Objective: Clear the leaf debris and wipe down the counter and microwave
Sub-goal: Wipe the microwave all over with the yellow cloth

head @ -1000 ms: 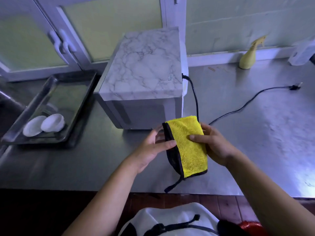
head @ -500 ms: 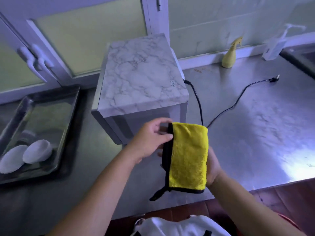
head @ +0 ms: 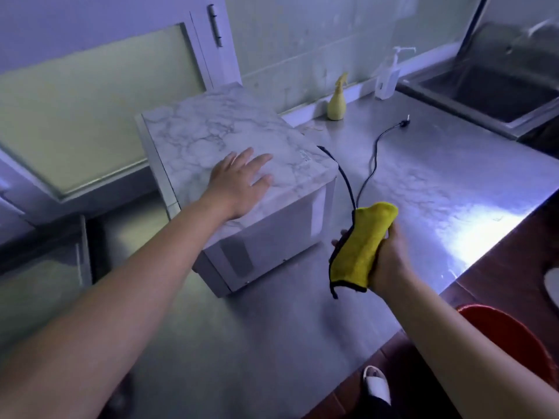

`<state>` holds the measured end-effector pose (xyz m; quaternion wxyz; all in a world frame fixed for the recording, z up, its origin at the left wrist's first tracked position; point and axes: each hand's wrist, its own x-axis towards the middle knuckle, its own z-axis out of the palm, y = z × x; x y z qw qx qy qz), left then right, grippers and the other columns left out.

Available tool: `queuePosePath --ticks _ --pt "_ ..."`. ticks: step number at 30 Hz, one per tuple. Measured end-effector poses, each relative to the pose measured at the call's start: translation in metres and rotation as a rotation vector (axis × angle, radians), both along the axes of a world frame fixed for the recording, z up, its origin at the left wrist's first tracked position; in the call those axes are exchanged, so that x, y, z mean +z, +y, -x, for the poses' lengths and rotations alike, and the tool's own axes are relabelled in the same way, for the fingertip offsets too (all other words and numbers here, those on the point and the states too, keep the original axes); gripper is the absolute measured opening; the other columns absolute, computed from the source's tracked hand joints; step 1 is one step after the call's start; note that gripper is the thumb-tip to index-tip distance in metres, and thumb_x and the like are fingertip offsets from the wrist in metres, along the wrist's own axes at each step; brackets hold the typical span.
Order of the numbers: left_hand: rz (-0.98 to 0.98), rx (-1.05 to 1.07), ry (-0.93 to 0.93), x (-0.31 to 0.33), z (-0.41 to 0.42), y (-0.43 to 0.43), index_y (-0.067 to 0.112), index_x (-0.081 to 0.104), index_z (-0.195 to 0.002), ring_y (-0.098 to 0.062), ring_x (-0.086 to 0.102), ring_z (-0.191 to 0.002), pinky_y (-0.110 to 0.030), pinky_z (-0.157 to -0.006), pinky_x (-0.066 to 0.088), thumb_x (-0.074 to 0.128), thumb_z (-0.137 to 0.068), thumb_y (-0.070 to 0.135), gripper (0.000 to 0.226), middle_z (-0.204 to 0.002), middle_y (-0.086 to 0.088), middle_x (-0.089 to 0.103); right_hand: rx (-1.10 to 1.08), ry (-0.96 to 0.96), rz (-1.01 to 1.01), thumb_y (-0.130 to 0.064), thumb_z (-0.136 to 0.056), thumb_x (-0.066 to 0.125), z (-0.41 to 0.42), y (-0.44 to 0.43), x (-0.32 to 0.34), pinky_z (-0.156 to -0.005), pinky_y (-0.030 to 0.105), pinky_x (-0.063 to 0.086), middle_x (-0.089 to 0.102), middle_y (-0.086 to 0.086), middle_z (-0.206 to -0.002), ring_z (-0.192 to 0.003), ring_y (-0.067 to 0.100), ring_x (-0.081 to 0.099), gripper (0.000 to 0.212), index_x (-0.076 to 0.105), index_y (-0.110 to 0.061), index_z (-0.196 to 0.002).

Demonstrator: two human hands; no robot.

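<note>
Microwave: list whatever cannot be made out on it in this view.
Head view:
Microwave far sides: turned away.
Part of its top: under the left hand.
Label on top: too small to read.
Lower cord: behind the cloth in the right hand.

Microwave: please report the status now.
Left-hand grip open, flat on microwave top. Right-hand grip holds yellow cloth. Power cord lies loose on counter beside it.
</note>
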<state>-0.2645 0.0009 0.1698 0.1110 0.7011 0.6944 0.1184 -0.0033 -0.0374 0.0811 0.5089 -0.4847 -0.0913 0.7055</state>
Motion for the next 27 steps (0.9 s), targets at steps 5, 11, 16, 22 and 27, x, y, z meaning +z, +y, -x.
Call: queuePosePath --ticks 5,11,16,22,27 --pt "-0.055 0.016 0.119 -0.026 0.011 0.015 0.048 0.029 -0.15 -0.025 0.016 -0.15 -0.042 -0.121 0.008 0.029 -0.101 0.051 0.049 -0.164 0.004 0.021 -0.181 -0.456 -0.415 -0.065 -0.094 0.034 0.06 0.045 0.029 -0.103 0.026 0.038 0.055 -0.006 -0.128 -0.122 0.011 0.053 0.064 0.05 -0.025 -0.141" --pt "-0.108 0.011 0.182 -0.033 0.012 0.017 0.049 0.03 -0.148 -0.023 0.02 -0.148 -0.043 -0.12 0.011 0.023 -0.095 0.053 0.053 -0.163 0.006 0.025 -0.412 -0.906 -0.705 -0.051 -0.095 0.042 0.123 0.079 -0.014 -0.111 0.017 0.021 0.037 -0.015 -0.152 -0.139 -0.001 0.032 0.066 0.033 -0.021 -0.154" --pt "-0.105 0.016 0.191 -0.036 0.014 0.019 0.052 0.022 -0.149 -0.021 0.016 -0.149 -0.043 -0.12 0.009 0.014 -0.089 0.058 0.06 -0.164 0.009 0.022 -0.49 -0.658 -0.668 -0.048 -0.098 0.034 0.119 0.091 -0.067 -0.119 0.029 0.026 0.04 -0.018 -0.15 -0.141 0.0 0.035 0.054 0.036 -0.027 -0.148" --pt "-0.113 0.017 0.182 -0.035 0.012 0.016 0.054 0.022 -0.147 -0.019 0.015 -0.15 -0.043 -0.12 0.008 0.015 -0.09 0.057 0.058 -0.163 0.01 0.021 -0.347 -0.62 -0.522 -0.029 -0.107 0.028 0.109 0.087 -0.113 -0.101 -0.001 0.022 0.037 -0.032 -0.135 -0.122 -0.024 0.037 0.032 0.037 -0.039 -0.136" --pt "-0.113 0.02 0.19 -0.033 0.011 0.014 0.053 0.024 -0.147 -0.02 0.016 -0.15 -0.043 -0.12 0.009 0.018 -0.092 0.055 0.055 -0.163 0.009 0.022 -0.226 -0.529 -0.16 -0.042 -0.109 0.024 0.096 0.09 -0.141 -0.108 0.022 0.026 0.045 -0.003 -0.149 -0.136 0.012 0.04 0.049 0.039 -0.023 -0.151"
